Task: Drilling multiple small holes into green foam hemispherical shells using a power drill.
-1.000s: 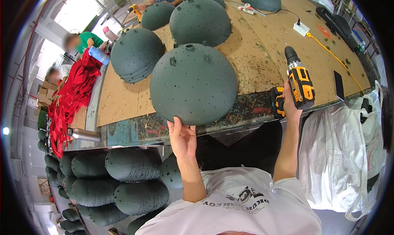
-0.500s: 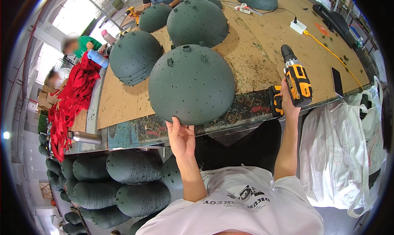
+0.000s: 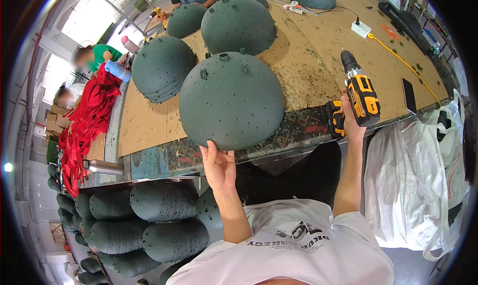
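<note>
Chipboard sheets cover the long workbench (image 3: pixel 308 81), strewn with dark crumbs and green flecks. At its near edge sits a dark green plastic half-dome (image 3: pixel 231 100), rounded side up, dotted all over with small holes and short pegs, with a little collar at its top and small loops near it. Its lower rim juts slightly past the near edge. The left hand (image 3: pixel 218 166) reaches up from below, fingers spread and pressed against that rim. The right hand (image 3: pixel 351 125) is wrapped tight around the grip of a yellow and black cordless drill (image 3: pixel 359 93), held upright at the near edge to the right of the half-dome, bit pointing away from the person. More green half-domes (image 3: pixel 238 23) stand further back, one pile of them nested (image 3: pixel 162 68) toward the left edge. A white power strip (image 3: pixel 361 29) with a yellow cord lies toward the far right. Red fabric (image 3: pixel 84 120) hangs off the left edge, and white plastic bags (image 3: pixel 418 175) hang by the right corner.
</note>
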Action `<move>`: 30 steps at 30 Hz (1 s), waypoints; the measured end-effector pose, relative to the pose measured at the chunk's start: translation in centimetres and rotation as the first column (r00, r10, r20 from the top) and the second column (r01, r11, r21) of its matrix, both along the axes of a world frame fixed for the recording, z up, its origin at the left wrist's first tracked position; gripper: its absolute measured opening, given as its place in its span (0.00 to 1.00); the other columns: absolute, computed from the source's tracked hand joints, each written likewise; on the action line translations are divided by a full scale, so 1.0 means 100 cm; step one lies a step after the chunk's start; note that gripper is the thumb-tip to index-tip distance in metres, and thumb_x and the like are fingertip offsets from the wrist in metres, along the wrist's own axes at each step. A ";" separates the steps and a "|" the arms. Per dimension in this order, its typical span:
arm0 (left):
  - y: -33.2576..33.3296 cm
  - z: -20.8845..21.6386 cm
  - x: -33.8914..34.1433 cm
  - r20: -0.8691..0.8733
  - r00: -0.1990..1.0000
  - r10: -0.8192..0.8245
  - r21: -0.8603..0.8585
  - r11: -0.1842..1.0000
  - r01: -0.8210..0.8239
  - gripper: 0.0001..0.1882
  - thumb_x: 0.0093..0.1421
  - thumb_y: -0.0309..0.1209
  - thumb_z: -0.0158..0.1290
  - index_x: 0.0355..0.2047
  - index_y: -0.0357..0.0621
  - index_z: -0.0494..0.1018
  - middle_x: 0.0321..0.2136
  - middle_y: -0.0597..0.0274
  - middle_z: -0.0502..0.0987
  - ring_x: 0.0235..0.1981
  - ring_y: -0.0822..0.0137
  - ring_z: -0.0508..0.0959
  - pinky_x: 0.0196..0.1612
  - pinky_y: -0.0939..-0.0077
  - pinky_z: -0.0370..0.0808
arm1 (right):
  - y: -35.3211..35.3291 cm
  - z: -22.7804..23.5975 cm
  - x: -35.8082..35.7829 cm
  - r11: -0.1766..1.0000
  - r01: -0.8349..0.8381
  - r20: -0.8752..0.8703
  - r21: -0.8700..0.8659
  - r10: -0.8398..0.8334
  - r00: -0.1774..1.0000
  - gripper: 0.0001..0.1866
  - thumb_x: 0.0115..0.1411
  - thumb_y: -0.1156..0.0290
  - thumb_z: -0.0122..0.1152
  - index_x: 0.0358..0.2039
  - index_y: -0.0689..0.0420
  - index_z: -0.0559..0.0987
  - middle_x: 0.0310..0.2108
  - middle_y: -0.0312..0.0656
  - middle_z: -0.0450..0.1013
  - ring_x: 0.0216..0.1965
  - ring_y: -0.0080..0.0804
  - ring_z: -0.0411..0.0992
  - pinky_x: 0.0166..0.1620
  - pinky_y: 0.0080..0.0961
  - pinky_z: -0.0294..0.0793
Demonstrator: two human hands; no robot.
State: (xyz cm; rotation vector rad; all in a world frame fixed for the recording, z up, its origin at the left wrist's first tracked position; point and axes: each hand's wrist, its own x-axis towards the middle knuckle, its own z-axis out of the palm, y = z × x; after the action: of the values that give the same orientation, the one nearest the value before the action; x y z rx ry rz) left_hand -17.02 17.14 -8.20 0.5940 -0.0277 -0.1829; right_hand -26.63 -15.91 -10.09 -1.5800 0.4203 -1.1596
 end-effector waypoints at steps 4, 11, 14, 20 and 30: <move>0.000 0.001 -0.001 0.001 1.000 0.006 0.009 1.000 -0.006 0.18 0.70 0.30 0.49 0.60 0.51 0.66 0.56 0.64 0.73 0.57 0.65 0.73 0.61 0.58 0.71 | 0.008 0.006 0.001 0.999 -0.002 0.023 0.033 0.001 1.000 0.13 0.64 0.78 0.58 0.50 0.62 0.76 0.41 0.36 0.76 0.26 0.13 0.66 0.30 0.16 0.69; -0.004 0.003 0.000 0.007 1.000 -0.002 0.001 1.000 0.002 0.18 0.70 0.30 0.50 0.59 0.51 0.67 0.55 0.65 0.73 0.56 0.65 0.73 0.61 0.58 0.72 | -0.001 0.001 -0.002 0.998 0.014 -0.009 0.054 -0.014 1.000 0.15 0.60 0.78 0.64 0.47 0.63 0.77 0.36 0.37 0.77 0.27 0.17 0.71 0.30 0.18 0.74; -0.003 0.003 -0.003 -0.013 1.000 0.014 0.022 1.000 -0.014 0.17 0.70 0.30 0.50 0.59 0.51 0.67 0.55 0.65 0.74 0.56 0.65 0.74 0.60 0.58 0.72 | 0.003 0.005 0.000 0.999 -0.002 0.023 0.049 0.001 1.000 0.15 0.61 0.79 0.60 0.49 0.62 0.76 0.41 0.39 0.78 0.26 0.16 0.69 0.30 0.17 0.72; 0.001 -0.005 0.001 -0.023 1.000 0.014 0.010 1.000 -0.014 0.23 0.69 0.30 0.51 0.63 0.53 0.64 0.60 0.63 0.69 0.60 0.62 0.70 0.64 0.57 0.69 | 0.005 0.005 -0.001 1.000 -0.029 0.056 0.006 0.029 0.998 0.14 0.63 0.79 0.56 0.50 0.62 0.75 0.44 0.40 0.77 0.24 0.14 0.67 0.29 0.15 0.70; 0.000 -0.001 0.001 -0.025 1.000 0.014 -0.004 1.000 -0.014 0.20 0.69 0.30 0.52 0.60 0.51 0.67 0.56 0.64 0.72 0.57 0.63 0.72 0.62 0.57 0.71 | 0.004 0.002 0.005 1.000 0.025 0.008 0.013 -0.025 1.000 0.06 0.65 0.77 0.58 0.43 0.60 0.77 0.33 0.32 0.74 0.24 0.13 0.67 0.28 0.14 0.68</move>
State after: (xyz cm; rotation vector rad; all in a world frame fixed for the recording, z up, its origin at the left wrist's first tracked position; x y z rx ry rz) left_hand -16.88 17.16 -8.34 0.5878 0.0000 -0.1770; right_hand -26.10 -15.55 -9.84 -1.5622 0.4423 -1.1793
